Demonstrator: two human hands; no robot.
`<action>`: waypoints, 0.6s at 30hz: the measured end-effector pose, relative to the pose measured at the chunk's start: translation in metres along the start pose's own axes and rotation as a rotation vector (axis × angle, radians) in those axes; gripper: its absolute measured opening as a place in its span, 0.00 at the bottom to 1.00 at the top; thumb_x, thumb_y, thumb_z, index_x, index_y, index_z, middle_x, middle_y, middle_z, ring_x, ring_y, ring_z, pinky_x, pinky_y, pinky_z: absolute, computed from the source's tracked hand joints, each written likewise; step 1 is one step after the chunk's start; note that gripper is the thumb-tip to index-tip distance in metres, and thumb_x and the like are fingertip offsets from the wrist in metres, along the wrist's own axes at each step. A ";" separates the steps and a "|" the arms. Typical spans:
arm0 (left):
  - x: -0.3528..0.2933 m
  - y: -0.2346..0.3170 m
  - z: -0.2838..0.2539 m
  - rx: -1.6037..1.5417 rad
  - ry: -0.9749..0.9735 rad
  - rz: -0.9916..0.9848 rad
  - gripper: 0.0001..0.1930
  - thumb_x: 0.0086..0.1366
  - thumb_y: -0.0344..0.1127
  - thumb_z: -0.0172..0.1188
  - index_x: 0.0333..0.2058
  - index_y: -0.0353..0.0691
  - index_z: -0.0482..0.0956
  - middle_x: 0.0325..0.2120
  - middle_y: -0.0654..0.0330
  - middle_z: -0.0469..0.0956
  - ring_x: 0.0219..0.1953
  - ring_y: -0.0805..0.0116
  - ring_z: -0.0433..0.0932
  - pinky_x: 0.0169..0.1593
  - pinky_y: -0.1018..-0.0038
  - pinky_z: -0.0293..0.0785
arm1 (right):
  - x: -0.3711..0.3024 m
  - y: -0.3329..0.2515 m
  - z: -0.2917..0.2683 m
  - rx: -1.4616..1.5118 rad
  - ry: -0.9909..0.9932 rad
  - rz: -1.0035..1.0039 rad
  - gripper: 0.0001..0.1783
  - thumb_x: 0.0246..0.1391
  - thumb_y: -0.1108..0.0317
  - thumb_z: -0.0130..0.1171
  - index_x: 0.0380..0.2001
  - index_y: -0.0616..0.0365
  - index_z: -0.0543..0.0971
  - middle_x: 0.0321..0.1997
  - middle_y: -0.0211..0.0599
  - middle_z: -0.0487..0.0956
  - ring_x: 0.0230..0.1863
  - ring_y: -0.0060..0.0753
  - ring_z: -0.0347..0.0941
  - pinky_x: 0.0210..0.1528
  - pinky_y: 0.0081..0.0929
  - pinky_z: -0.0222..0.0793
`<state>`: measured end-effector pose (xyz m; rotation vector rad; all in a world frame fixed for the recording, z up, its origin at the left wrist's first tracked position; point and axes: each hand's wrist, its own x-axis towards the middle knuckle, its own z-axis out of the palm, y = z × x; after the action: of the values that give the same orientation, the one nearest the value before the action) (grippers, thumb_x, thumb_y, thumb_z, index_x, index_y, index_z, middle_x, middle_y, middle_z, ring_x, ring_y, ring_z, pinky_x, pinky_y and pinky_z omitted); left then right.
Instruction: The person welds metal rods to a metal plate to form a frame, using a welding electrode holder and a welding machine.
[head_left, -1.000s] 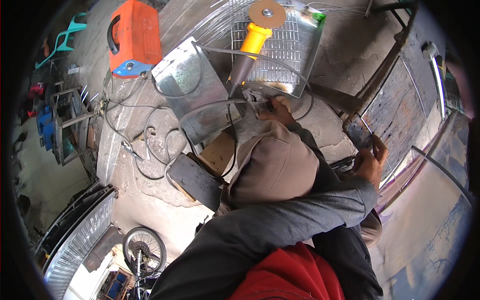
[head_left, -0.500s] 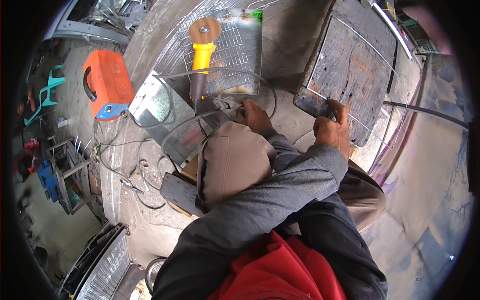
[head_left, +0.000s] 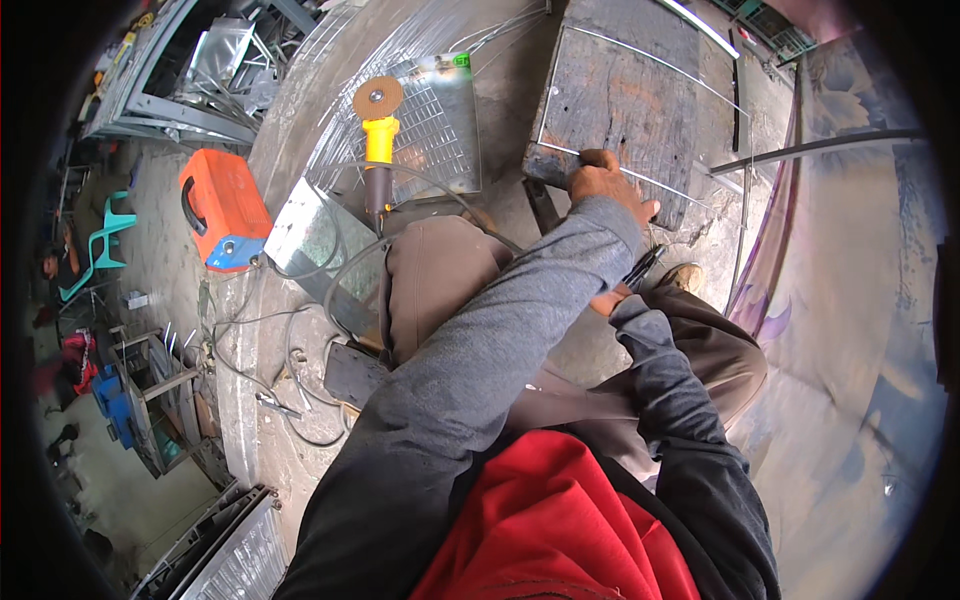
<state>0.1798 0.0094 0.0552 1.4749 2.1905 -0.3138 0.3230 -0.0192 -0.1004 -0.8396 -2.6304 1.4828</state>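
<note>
My left hand (head_left: 606,188), at the end of a grey sleeve reaching across to the right, has its fingers bent over a thin metal rod (head_left: 662,186) on a worn wooden board (head_left: 625,95). Its fingertips are partly hidden. Below it, my right hand (head_left: 609,299) is partly covered by my left forearm. Its fingers look closed beside a slim dark object (head_left: 646,264) whose kind I cannot make out. A yellow angle grinder (head_left: 379,140) with a brown disc lies beyond my left knee, its cable looping toward me.
An orange machine with a handle (head_left: 226,212) stands at the left. Sheet metal (head_left: 310,230) and a wire grid (head_left: 430,125) lie around the grinder. Cables (head_left: 290,375) trail on the concrete. A patterned cloth (head_left: 850,250) hangs at the right.
My right hand has come back from the grey rag near the grinder to below my left hand. My left hand has shifted along the board's near edge, and the view has moved right.
</note>
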 end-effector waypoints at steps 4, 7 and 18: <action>-0.001 -0.022 -0.023 0.113 -0.178 0.193 0.23 0.72 0.44 0.38 0.58 0.42 0.73 0.61 0.58 0.69 0.67 0.57 0.58 0.61 0.54 0.64 | -0.051 -0.044 -0.048 0.722 -0.211 0.525 0.29 0.63 0.47 0.46 0.52 0.62 0.72 0.50 0.38 0.77 0.49 0.30 0.78 0.48 0.25 0.71; -0.003 -0.036 -0.033 0.147 -0.251 0.133 0.23 0.65 0.36 0.43 0.58 0.43 0.74 0.64 0.54 0.63 0.67 0.56 0.59 0.63 0.53 0.62 | -0.106 -0.034 -0.050 0.824 -0.231 0.534 0.27 0.62 0.46 0.49 0.48 0.60 0.72 0.46 0.34 0.77 0.49 0.29 0.77 0.47 0.26 0.71; 0.012 -0.014 0.022 0.343 -0.034 0.022 0.26 0.64 0.37 0.51 0.58 0.30 0.70 0.61 0.43 0.61 0.55 0.52 0.75 0.55 0.63 0.73 | -0.101 0.026 -0.081 1.039 0.737 0.656 0.35 0.54 0.31 0.52 0.47 0.52 0.74 0.32 0.35 0.78 0.34 0.29 0.75 0.42 0.28 0.68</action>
<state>0.1692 0.0041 0.0295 1.6537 2.1691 -0.7318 0.4423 0.0100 -0.0510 -1.6484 -0.8777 1.7966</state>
